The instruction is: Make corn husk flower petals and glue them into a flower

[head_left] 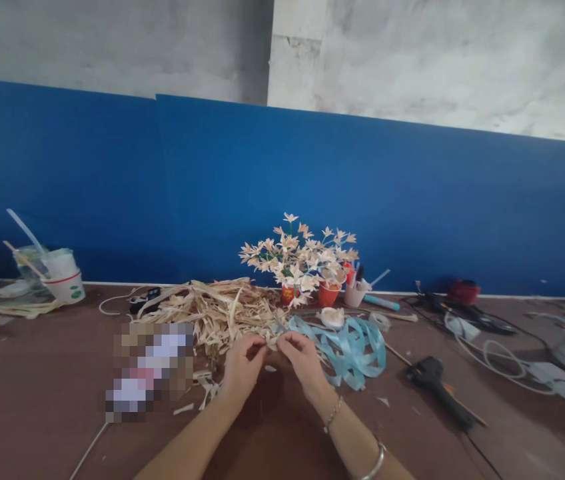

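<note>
My left hand (242, 370) and my right hand (305, 363) meet above the middle of the table. Thumb and fingers of each are pinched on a small pale piece of dried husk (272, 342), whose shape is partly hidden by the fingertips. Just behind and to the left lies a heaped pile of dried husk strips (212, 310). A loose tangle of light blue ribbon (362, 347) is right of my right hand. Beyond the hands stand husk flowers (295, 257) on thin stems in a red cup (290, 295).
A black glue gun (435, 383) lies at right across a thin stick, its cord toward me. Behind are an orange cup (329, 293), a pen cup (355, 293) and a tape roll (332, 318). White cables (492, 360) sprawl farther right. A white cup (66, 288) stands left; a blue partition (212, 187) rises behind.
</note>
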Tool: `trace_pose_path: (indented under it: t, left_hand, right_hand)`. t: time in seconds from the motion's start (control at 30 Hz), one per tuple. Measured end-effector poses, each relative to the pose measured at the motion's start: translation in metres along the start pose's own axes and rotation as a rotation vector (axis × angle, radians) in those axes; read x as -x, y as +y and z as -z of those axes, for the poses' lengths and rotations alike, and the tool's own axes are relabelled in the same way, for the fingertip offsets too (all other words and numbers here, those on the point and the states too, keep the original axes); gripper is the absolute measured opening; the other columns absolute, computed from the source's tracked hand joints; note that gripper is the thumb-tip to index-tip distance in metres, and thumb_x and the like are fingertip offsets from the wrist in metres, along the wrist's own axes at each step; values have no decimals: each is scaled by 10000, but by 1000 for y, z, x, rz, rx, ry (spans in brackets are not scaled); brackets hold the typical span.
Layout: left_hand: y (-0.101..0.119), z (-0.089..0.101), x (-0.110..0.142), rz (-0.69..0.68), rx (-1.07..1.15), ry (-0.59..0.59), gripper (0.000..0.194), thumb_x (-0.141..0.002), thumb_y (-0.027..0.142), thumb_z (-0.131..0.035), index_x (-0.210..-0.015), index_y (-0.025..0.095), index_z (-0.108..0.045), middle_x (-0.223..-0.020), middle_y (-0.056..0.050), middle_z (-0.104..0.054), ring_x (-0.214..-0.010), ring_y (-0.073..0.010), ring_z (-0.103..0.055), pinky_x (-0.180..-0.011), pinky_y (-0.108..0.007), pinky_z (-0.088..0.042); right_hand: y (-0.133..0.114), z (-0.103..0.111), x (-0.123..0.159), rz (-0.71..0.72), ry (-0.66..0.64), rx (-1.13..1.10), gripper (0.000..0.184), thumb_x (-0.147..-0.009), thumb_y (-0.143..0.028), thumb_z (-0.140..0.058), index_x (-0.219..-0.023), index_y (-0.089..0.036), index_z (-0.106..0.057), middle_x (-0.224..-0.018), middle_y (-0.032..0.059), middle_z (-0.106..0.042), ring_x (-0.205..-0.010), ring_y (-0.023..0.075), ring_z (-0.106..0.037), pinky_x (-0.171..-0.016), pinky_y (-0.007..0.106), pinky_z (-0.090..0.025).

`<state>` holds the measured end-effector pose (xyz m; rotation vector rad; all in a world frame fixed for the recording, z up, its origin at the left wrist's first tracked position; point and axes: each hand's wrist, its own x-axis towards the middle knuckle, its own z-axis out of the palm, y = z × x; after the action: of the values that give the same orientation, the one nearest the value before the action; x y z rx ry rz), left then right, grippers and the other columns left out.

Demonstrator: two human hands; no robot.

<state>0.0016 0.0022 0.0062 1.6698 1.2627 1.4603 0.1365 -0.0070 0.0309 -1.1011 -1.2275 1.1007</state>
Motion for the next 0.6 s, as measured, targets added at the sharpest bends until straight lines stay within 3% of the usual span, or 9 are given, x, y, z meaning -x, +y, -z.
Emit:
trace_pose_path:
  t: [0.17, 0.3, 0.43, 0.6]
  left_hand:
    - [0, 0, 0, 19, -10, -9, 85, -689, 209, -556, -687, 175, -633, -685, -18, -646, -654, -157, -602, -635, -260, -481]
    - [-1, 1, 0, 18, -4, 2, 86, -689, 200, -548, -678, 174, -630, -679, -16, -647, -647, -157, -605, -628, -258, -480]
    - [1, 1, 1, 0, -7, 6, 85, -695, 208, -554, -675, 172, -628, -663, -10, -643, -629, -152, -604, -616, -252, -477]
    - [1, 1, 1, -25, -33, 4, 92, -705, 213, -554, -692, 170, -635, -663, -12, -641, -626, -148, -594, -608, -245, -472]
  right_hand:
    - [4, 2, -1, 65, -1, 82, 164, -718, -315, -574, -672, -160, -549, -617, -16, -516, -597, 123, -466, -566, 230, -378]
    - [0, 3, 3, 285, 115, 316, 58, -738, -233, -533, -756, -178, -528, -700, -3, -531, -667, 144, -491, -634, 255, -396]
    - [-5, 2, 8, 570, 114, 527, 18, -736, -172, -517, -731, -189, -516, -740, 17, -528, -744, 171, -495, -717, 299, -396]
    - [-4, -1, 10, 646, 104, 689, 48, -742, -156, -533, -755, -198, -554, -759, 22, -570, -769, 186, -508, -731, 319, -372]
